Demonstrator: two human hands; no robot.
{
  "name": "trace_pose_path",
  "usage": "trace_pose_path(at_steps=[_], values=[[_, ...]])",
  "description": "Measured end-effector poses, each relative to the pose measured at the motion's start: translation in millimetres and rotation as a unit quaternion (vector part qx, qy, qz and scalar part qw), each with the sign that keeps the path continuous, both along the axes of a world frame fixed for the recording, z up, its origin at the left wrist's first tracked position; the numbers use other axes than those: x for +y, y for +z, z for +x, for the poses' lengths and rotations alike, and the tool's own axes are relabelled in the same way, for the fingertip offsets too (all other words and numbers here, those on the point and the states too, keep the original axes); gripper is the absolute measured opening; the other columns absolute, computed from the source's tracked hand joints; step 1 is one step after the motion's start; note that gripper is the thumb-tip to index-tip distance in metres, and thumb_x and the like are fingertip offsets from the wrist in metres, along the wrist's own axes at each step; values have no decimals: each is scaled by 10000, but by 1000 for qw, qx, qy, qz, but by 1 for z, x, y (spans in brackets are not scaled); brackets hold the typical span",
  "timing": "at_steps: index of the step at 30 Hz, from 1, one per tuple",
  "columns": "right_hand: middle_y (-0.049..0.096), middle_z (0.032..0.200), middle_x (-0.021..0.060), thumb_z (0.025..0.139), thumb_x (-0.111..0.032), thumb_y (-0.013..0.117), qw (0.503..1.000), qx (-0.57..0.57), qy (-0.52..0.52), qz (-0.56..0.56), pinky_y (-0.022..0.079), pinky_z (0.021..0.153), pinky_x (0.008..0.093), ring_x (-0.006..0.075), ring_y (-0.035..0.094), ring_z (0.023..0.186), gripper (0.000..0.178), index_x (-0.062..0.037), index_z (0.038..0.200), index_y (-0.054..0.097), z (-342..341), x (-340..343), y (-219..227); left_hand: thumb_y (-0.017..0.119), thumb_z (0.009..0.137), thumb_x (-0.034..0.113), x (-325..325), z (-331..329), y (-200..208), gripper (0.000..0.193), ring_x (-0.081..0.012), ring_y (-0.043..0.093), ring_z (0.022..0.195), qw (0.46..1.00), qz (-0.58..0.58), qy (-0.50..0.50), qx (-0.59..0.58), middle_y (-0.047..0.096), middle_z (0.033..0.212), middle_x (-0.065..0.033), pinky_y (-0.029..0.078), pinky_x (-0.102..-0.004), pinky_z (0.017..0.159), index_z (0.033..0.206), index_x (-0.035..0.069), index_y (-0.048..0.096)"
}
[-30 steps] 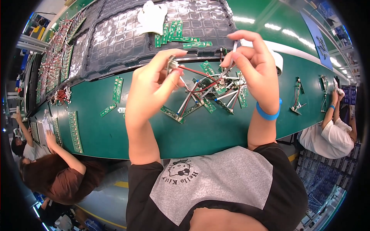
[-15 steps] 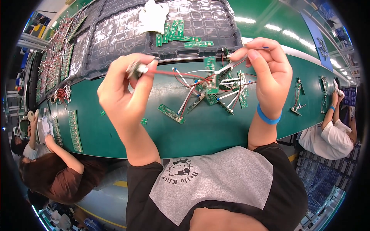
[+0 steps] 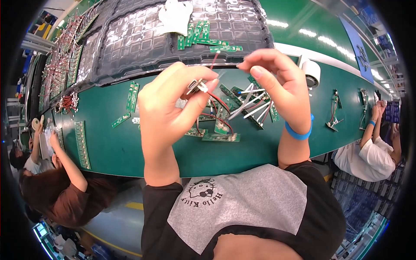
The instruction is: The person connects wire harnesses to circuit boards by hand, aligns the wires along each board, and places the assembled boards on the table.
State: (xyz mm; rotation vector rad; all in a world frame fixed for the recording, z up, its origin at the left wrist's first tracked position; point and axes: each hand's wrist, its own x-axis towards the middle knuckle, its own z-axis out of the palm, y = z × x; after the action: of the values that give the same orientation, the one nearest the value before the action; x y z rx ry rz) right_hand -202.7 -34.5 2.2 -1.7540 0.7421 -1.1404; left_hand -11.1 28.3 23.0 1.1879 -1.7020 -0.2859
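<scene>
My left hand [image 3: 171,106] pinches a small circuit board with a metal connector [image 3: 197,86] between thumb and fingers. Red and black wires [image 3: 219,102] run from it, and another red wire stands up past the fingertips to a small white plug [image 3: 217,53]. Below, a blurred green circuit board [image 3: 221,137] lies or hangs close above the table; I cannot tell which. My right hand [image 3: 281,82] is raised to the right, fingers curved and apart from the thumb, with nothing visible in it. Beneath it lies a pile of green boards with white flat cables [image 3: 253,104].
Behind is a black plastic tray [image 3: 130,47] bearing a white glove [image 3: 175,17] and green boards [image 3: 199,34]. Loose boards [image 3: 132,97] lie left on the green table [image 3: 117,151]. A white cylinder [image 3: 311,73] stands beyond my right wrist. Co-workers sit at both sides.
My left hand has moved right with the small board. My right hand has opened from its pinch on a thin cable. The green board between the hands has dropped lower and nearer me.
</scene>
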Motion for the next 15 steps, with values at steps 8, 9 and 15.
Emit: trace_pose_path(at_steps=[8,9,15], values=[[620,840,102,837,-70,501,984,59,166,-17,454,670,276,172,581,752,160,25,915,604,-1,3,2,612,761,-31,4,-8,0,177,-64,542,603,963,22,-10,269,600,839,-69,427,-173,519,933,-20,571],[621,864,125,826,-43,495,980,58,183,-44,463,696,292,204,595,777,159,29,918,604,0,3,2,608,764,-35,5,-10,2,180,-64,543,599,939,14,-21,342,588,818,-63,426,-170,513,938,-19,567],[624,820,115,813,-42,531,984,19,174,-27,473,654,273,181,602,738,157,30,930,608,7,10,4,589,775,-46,-1,-6,-4,264,-74,552,551,949,83,-40,302,525,797,-40,433,-183,475,1020,4,504]])
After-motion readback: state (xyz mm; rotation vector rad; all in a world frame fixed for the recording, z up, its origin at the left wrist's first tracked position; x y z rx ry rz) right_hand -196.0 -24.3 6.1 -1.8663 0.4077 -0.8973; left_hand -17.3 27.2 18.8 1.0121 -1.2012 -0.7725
